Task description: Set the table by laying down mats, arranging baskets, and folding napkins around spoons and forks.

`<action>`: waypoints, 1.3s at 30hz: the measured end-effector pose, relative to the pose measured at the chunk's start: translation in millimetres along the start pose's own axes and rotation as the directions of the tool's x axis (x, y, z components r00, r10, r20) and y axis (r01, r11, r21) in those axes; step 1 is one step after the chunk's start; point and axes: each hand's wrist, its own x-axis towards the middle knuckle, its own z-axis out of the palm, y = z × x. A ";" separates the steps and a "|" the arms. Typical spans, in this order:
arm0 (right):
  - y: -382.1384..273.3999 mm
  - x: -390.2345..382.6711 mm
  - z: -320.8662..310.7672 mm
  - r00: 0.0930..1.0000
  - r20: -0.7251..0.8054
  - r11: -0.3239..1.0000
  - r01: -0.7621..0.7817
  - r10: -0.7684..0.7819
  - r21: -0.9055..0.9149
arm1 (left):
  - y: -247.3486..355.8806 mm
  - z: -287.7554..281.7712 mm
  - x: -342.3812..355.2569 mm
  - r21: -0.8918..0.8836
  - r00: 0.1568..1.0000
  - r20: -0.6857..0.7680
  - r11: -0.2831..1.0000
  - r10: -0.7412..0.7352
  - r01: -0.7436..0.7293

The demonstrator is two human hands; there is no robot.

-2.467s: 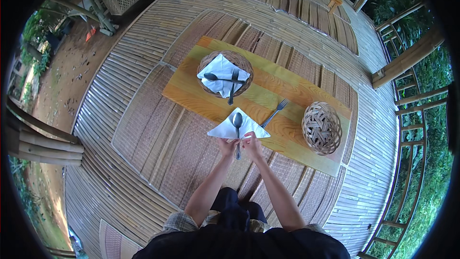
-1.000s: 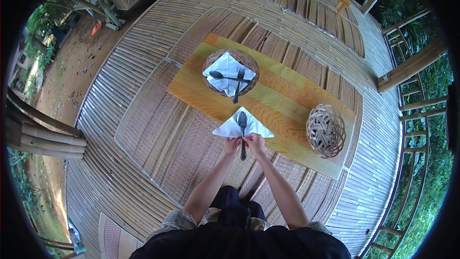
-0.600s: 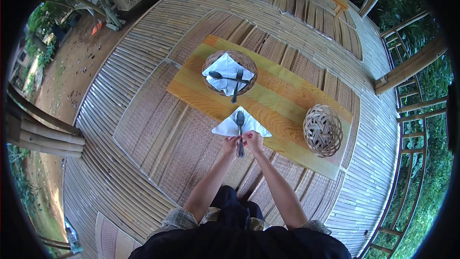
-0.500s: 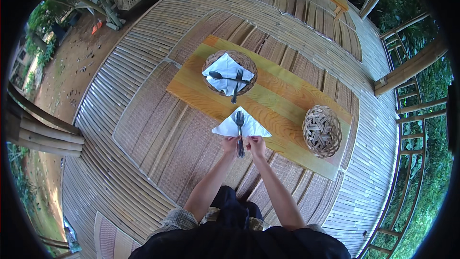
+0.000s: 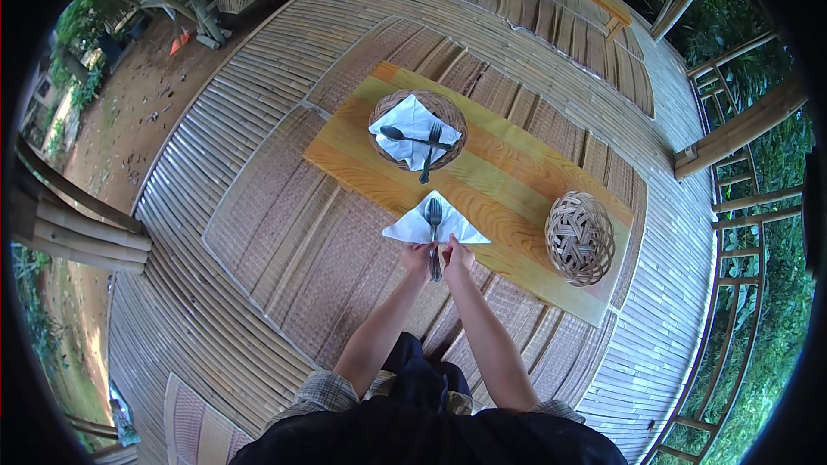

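A white napkin [image 5: 407, 226], folded to a triangle, lies at the near edge of the wooden table with its point facing away from me. A metal fork [image 5: 435, 209] rests along its middle, its handle reaching past the napkin's near edge toward me. The handle end looks doubled, so another utensil may lie beneath it. My left hand [image 5: 417, 256] is closed at the near edge of the napkin, left of the handle. Just right of the handle, my right hand [image 5: 458, 254] pinches the same edge, thumb on top. My fingertips are partly hidden.
Farther back on the table [image 5: 508, 176] is a round woven plate [image 5: 377, 112] bearing another napkin, a dark spoon [image 5: 405, 136] and a fork [image 5: 429, 153]. An openwork wicker basket [image 5: 579, 238] stands at the right end. Woven mats [image 5: 267, 207] cover the bamboo floor around it.
My right hand has shifted slightly, its thumb now up on the napkin's edge. My left hand stays nearly in place. The whole view has moved a little.
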 end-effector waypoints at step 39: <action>-15.4 -27.0 27.5 0.481 0.715 -0.214 0.733 -0.507 -0.645 | 16.9 -0.9 -14.7 -0.238 0.994 0.025 0.965 -0.109 0.112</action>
